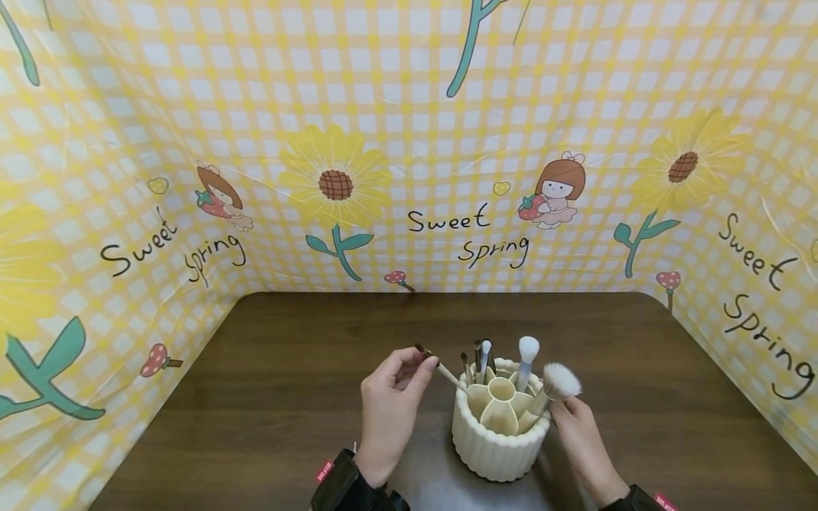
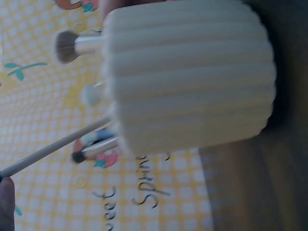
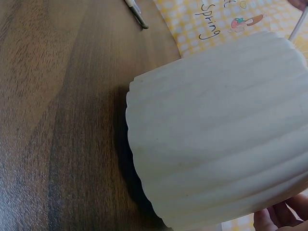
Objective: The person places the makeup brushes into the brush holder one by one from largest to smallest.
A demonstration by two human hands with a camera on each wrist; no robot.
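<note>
A cream, ribbed makeup brush holder (image 1: pixel 495 451) stands upright on the table, divided inside like petals around a central ring. My left hand (image 1: pixel 393 397) pinches a slim makeup brush (image 1: pixel 450 376) near its dark-tipped end. That brush slants down to the right, its pale handle (image 2: pixel 53 149) reaching in at the holder's rim. On the other side, my right hand (image 1: pixel 581 433) grips the holder by its right edge, and its curled fingers (image 3: pixel 279 214) show against the ribbed wall. A large fluffy white brush (image 1: pixel 562 381) leans out just above that hand.
Another white-headed brush (image 1: pixel 527 349) and several small dark-tipped brushes (image 1: pixel 478 355) stand in the holder's back compartments. The brown wooden table (image 1: pixel 287 355) meets a yellow checked cloth (image 1: pixel 422 156) that rises behind it and along both sides.
</note>
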